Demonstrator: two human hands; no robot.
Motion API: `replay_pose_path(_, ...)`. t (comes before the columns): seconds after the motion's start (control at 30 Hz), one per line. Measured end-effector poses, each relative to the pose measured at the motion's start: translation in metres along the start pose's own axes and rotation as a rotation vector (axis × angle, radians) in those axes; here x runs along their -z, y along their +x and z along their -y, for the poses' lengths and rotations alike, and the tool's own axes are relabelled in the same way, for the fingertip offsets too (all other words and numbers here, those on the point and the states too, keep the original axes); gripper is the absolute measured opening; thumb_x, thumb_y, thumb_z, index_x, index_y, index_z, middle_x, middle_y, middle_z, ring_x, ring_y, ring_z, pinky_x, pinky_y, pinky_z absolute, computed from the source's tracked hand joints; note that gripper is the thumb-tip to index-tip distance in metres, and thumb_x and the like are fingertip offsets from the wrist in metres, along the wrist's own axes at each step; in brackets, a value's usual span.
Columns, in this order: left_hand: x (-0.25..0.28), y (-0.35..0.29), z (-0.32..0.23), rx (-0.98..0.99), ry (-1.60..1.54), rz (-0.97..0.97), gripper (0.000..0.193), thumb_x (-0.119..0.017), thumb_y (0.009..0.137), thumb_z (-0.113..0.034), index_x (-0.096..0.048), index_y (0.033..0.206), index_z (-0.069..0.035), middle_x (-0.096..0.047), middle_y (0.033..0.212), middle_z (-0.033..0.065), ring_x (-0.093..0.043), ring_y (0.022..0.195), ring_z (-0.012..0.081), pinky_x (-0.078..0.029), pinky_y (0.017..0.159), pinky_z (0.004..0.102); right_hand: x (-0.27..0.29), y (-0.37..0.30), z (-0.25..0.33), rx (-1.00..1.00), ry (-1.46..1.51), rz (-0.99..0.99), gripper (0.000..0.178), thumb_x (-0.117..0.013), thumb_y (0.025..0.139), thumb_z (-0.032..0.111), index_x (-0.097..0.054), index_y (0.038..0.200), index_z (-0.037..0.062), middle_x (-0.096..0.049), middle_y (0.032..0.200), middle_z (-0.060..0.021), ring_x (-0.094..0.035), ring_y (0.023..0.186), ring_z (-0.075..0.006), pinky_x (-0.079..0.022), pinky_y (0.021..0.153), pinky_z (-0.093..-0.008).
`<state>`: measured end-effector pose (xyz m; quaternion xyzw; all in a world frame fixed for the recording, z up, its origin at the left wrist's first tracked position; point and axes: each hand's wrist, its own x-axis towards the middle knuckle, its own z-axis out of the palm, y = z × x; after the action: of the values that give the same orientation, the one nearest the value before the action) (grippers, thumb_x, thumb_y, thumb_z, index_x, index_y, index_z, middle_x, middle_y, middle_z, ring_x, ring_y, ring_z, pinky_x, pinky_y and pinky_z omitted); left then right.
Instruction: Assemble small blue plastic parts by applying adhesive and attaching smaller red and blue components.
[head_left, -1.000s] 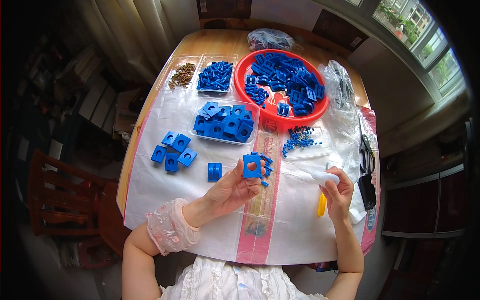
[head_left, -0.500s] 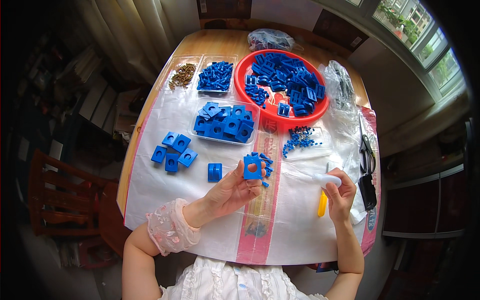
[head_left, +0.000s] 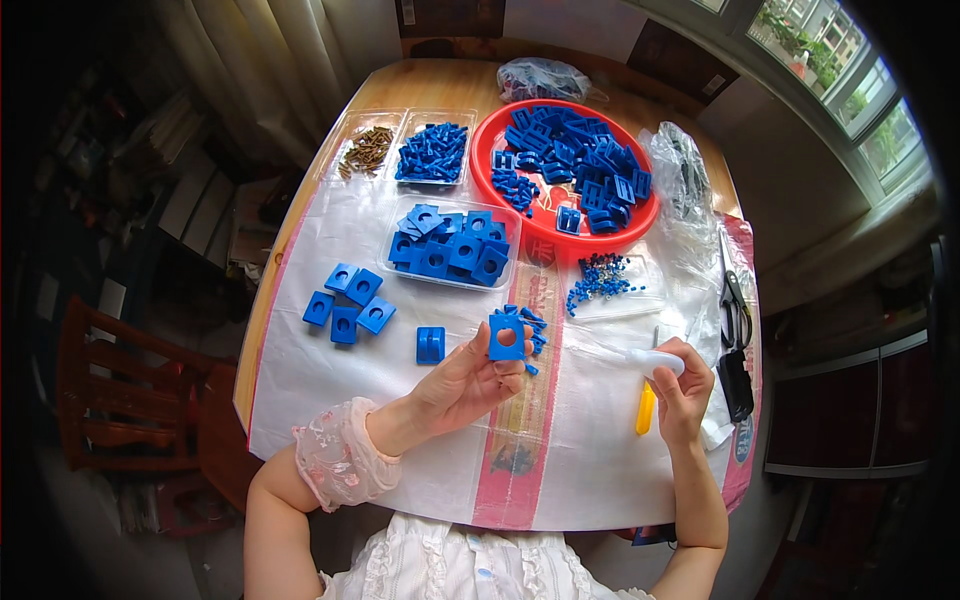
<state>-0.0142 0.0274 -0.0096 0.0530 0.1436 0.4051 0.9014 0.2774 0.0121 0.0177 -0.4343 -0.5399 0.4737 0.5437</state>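
My left hand [head_left: 462,383] is pinching a blue square plate with a round hole [head_left: 507,338] upright between thumb and fingers, above the middle of the table. Behind that plate lie small blue pegs [head_left: 535,325], partly hidden by it. A blue ridged block [head_left: 430,345] rests on the sheet just left of my left hand. My right hand [head_left: 685,385] grips a white, rounded, elongated thing [head_left: 652,361] that points left; its exact kind I cannot make out. Under it, a yellow handle [head_left: 645,408] lies close to my right hand, its upper end covered.
Several loose blue plates [head_left: 343,324] lie left of a clear tub [head_left: 455,280] of more plates. Farther back are brass-coloured screws [head_left: 367,151], a tray of blue pegs [head_left: 432,152] and a red basin [head_left: 481,170] of blue parts. Black-handled scissors [head_left: 737,308] lie right; tiny blue pieces [head_left: 600,277] sit nearer.
Almost nothing differs. Both hands keep their hold and place; the whole picture has shifted very slightly.
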Motion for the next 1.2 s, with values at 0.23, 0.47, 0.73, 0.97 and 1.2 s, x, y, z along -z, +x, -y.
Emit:
replay_pose_path(0.23, 0.0061, 0.0019, 0.0002, 0.012, -0.013, 0.071, 0.051, -0.061, 0.087, -0.042, -0.05, 0.121, -0.006, -0.056, 0.105, 0.001, -0.049, 0.08, 0.0057, -0.047, 0.074, 0.0226, -0.0008, 0.0, 0.0007, 0.002, 0.006, 0.001, 0.015, -0.067, 0.086, 0.01, -0.061, 0.092, -0.0015, -0.053, 0.08, -0.0003, -0.044, 0.065, -0.0044, -0.03, 0.054, -0.0181)
replay_pose_path(0.47, 0.0035, 0.0014, -0.0001, 0.022, -0.026, 0.048, 0.048, -0.061, 0.087, -0.042, -0.05, 0.118, -0.006, -0.055, 0.101, -0.0003, -0.049, 0.079, 0.0054, -0.047, 0.074, 0.0225, 0.0, 0.0003, 0.0005, 0.003, -0.016, -0.003, 0.017, -0.068, 0.086, 0.012, -0.061, 0.092, -0.0015, -0.053, 0.079, -0.0003, -0.044, 0.065, -0.0044, -0.03, 0.054, -0.0182)
replay_pose_path(0.73, 0.0031, 0.0008, 0.0002, 0.014, -0.016, 0.055, 0.047, -0.06, 0.087, -0.042, -0.051, 0.117, -0.007, -0.054, 0.102, -0.0004, -0.048, 0.079, 0.0058, -0.047, 0.074, 0.0224, 0.0, -0.0001, 0.0015, -0.001, -0.018, -0.006, 0.018, -0.068, 0.086, 0.014, -0.061, 0.091, -0.0014, -0.054, 0.079, -0.0004, -0.044, 0.066, -0.0044, -0.03, 0.055, -0.0182)
replay_pose_path(0.97, 0.0021, 0.0006, 0.0012, 0.009, -0.021, 0.026, 0.05, -0.061, 0.087, -0.042, -0.05, 0.119, -0.006, -0.054, 0.104, 0.0007, -0.048, 0.079, 0.0055, -0.047, 0.074, 0.0224, 0.0002, 0.0, 0.0006, 0.012, -0.033, -0.005, 0.019, -0.069, 0.085, 0.015, -0.061, 0.091, -0.0016, -0.054, 0.079, -0.0007, -0.044, 0.066, -0.005, -0.031, 0.056, -0.0185)
replay_pose_path(1.2, -0.0018, -0.0006, 0.0005, 0.01, 0.01, -0.006, 0.054, -0.062, 0.086, -0.044, -0.049, 0.122, -0.005, -0.055, 0.106, 0.0033, -0.05, 0.081, 0.006, -0.047, 0.074, 0.0224, -0.0004, -0.0003, 0.0031, -0.001, -0.042, -0.005, 0.018, -0.069, 0.085, 0.015, -0.061, 0.09, -0.0014, -0.054, 0.079, -0.0013, -0.046, 0.071, -0.0064, -0.034, 0.062, -0.0199)
